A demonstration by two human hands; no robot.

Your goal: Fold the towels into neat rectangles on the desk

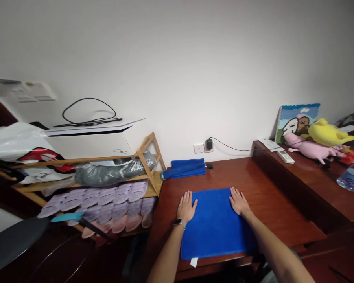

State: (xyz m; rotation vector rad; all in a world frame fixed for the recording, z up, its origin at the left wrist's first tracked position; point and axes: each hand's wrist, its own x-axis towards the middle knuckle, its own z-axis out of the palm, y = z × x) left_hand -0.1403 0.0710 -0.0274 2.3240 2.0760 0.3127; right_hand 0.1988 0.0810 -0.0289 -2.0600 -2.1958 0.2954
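A blue towel (214, 228) lies spread flat on the reddish-brown wooden desk (279, 212), with a white tag at its near left corner, by the desk's front edge. On the towel's left edge, toward the far corner, rests my left hand (187, 207), flat with fingers stretched out; a watch is on that wrist. My right hand (238, 201) lies flat at the far right corner, fingers spread, partly on the towel. Neither hand grips anything. Behind them, near the wall, sit folded blue towels (188, 168).
A wooden rack (149, 157) at left holds rows of slippers (115, 194) and a white box (88, 145). A plugged-in adapter (209, 144) trails a cable rightward. The raised ledge at right carries a remote (285, 157), plush toys (309, 150), a picture (297, 122) and a bottle (352, 177).
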